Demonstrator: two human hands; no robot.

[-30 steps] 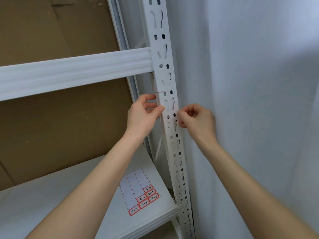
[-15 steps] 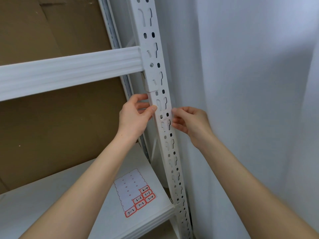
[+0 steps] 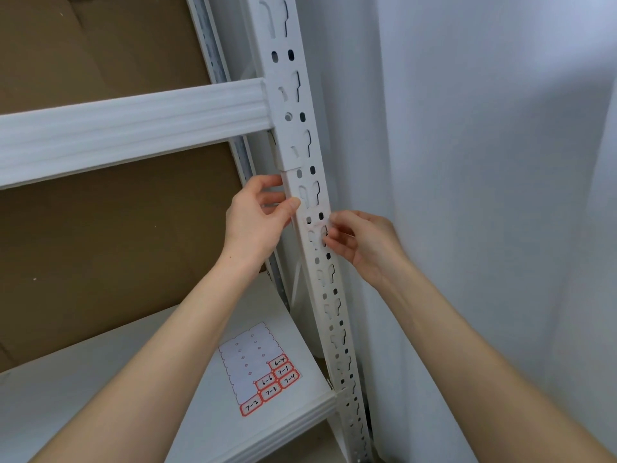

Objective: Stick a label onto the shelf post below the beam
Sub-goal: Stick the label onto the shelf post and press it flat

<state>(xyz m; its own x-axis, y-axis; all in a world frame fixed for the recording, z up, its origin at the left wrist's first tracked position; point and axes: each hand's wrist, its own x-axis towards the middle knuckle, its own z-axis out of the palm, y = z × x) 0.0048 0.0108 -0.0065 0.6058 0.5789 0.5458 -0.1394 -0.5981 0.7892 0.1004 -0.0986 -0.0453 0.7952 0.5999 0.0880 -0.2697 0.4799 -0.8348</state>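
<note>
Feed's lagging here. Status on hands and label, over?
Both hands on shelf post below beam: left hand grips its edge, right hand fingertips at front. Label not discernible. Nothing blocking.

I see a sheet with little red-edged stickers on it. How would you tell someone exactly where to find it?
Start at the white perforated shelf post that runs down the middle, and follow it to the white shelf board at its foot. The label sheet lies flat on that board, just left of the post, between the person's forearms. It is the only thing with red: six red-bordered labels with handwritten numbers, the rest peeled blank.
</note>
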